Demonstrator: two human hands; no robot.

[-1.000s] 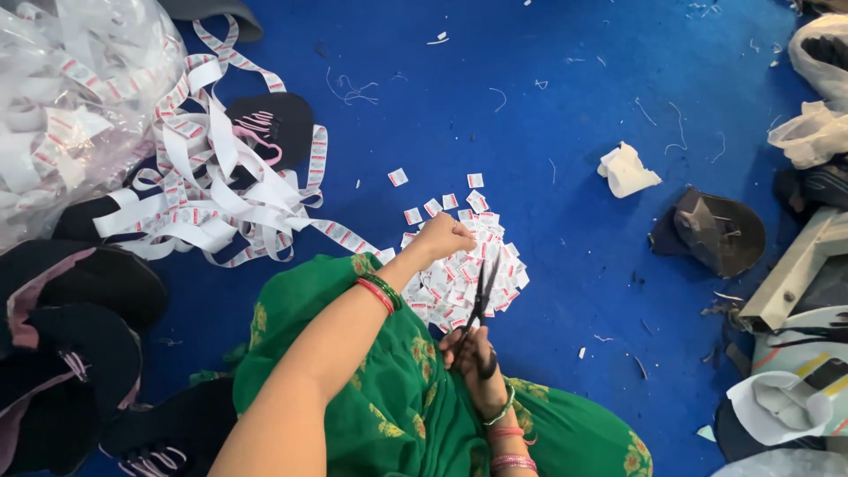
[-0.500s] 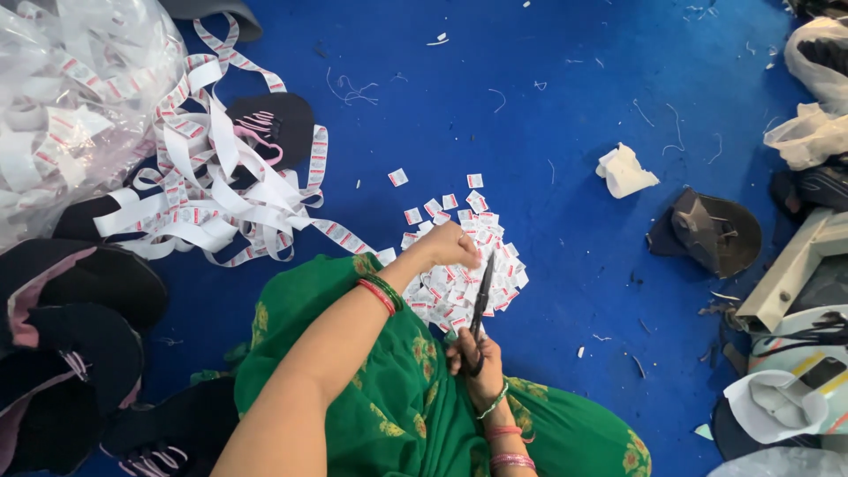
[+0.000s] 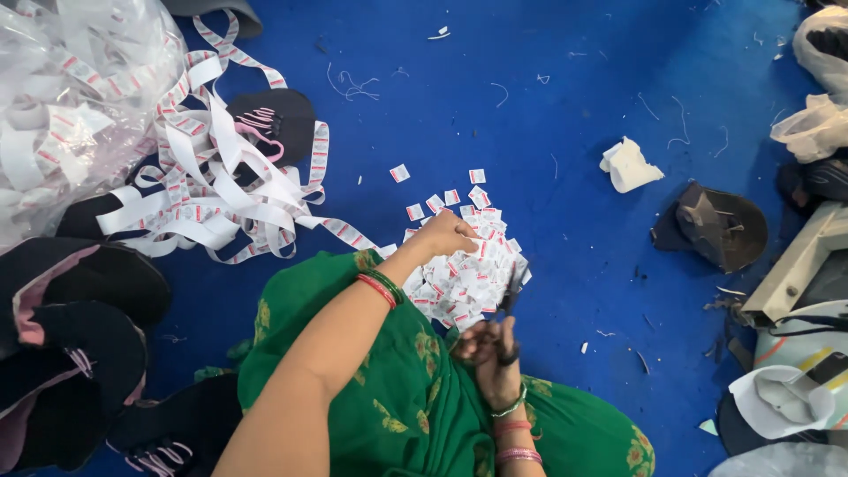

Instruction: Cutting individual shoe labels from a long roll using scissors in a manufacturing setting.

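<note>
I sit on a blue floor in green patterned cloth. My left hand (image 3: 446, 233) pinches the end of a long white label ribbon with red marks (image 3: 221, 199), which trails off to the left. My right hand (image 3: 495, 353) grips black scissors (image 3: 510, 296), their blades pointing up at the ribbon end just below my left hand. A heap of small cut labels (image 3: 464, 274) lies under both hands, with a few stray pieces (image 3: 399, 173) scattered farther out.
A clear plastic bag stuffed with ribbon (image 3: 62, 106) fills the upper left. Black shoe uppers (image 3: 71, 336) lie at the left, one (image 3: 274, 119) under the ribbon. A crumpled white scrap (image 3: 629, 165), a dark cap-like piece (image 3: 715, 225) and piled goods (image 3: 795, 353) sit right.
My right hand has drawn the scissors slightly down and toward me. My left hand stays at the ribbon end over the heap of cut labels.
</note>
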